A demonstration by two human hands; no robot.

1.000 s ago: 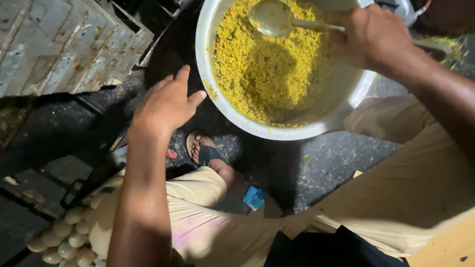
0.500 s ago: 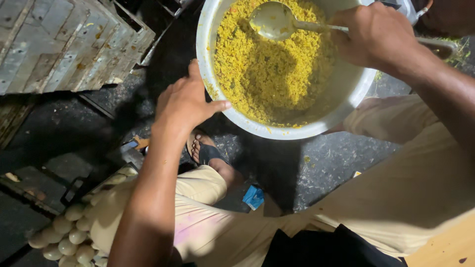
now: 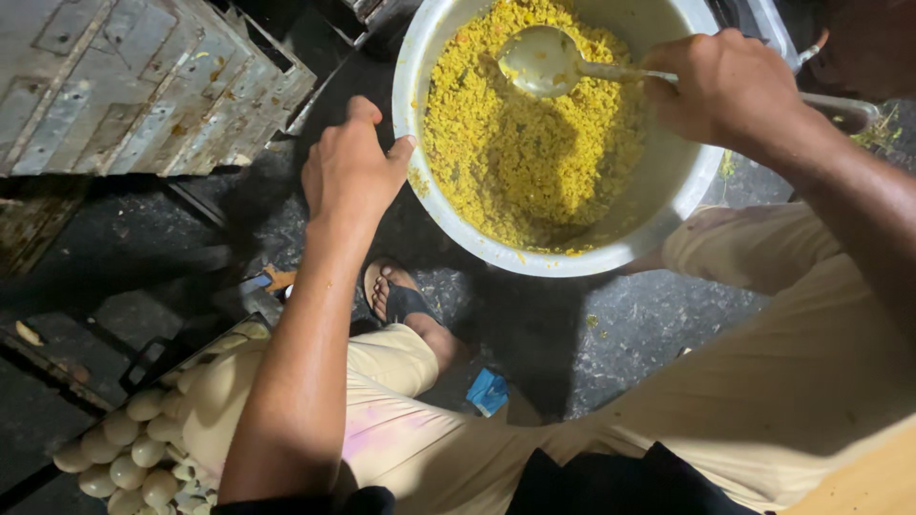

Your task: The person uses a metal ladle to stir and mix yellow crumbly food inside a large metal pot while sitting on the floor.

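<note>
At the top of the frame the right hand (image 3: 730, 81) is gripping a ladle (image 3: 544, 62) in yellow rice while the left hand (image 3: 351, 167), fingers together, is steadying the metal basin's (image 3: 677, 186) rim, which wants firm bracing.

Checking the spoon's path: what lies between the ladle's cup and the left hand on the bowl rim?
Head view: only yellow rice lies between ladle and left hand, then the bowl wall.
</note>
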